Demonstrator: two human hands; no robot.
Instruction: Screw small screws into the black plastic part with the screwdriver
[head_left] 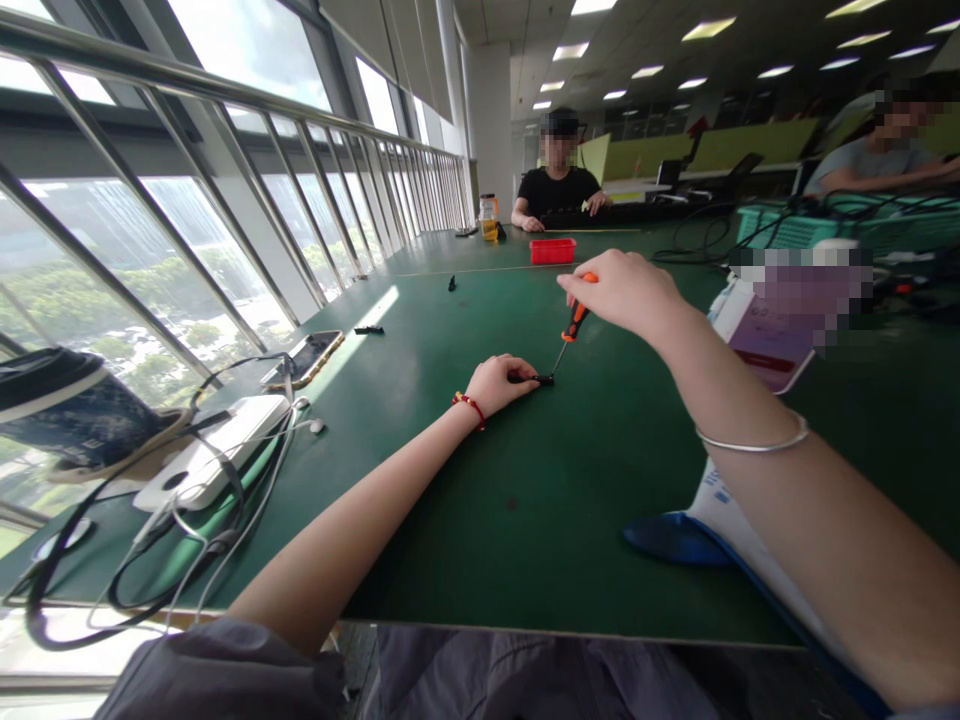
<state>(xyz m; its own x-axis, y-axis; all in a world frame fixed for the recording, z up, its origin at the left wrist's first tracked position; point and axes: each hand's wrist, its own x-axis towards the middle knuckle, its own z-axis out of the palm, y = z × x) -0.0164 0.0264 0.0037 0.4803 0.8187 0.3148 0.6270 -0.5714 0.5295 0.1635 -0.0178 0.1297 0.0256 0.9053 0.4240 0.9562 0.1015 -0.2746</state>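
Observation:
My right hand (626, 290) grips a screwdriver (576, 322) by its orange and black handle. The shaft slants down and to the left, its tip at the right end of a small black part (546, 380) on the green table (480, 520). Whether the tip sits in a screw is too small to tell. With closed fingers my left hand (504, 385) holds that black part against the tabletop; its left portion is partly hidden under the fingers. Two other small black pieces, one long (369, 330) and one short (451, 284), lie farther off to the left.
A red tray (553, 252) stands farther back, near a person (559, 185) seated across the table. On the left are a phone (307, 358), a white power strip (217, 450) and tangled cables. A purple-screened device (772, 330) and a green basket (780, 228) are at right.

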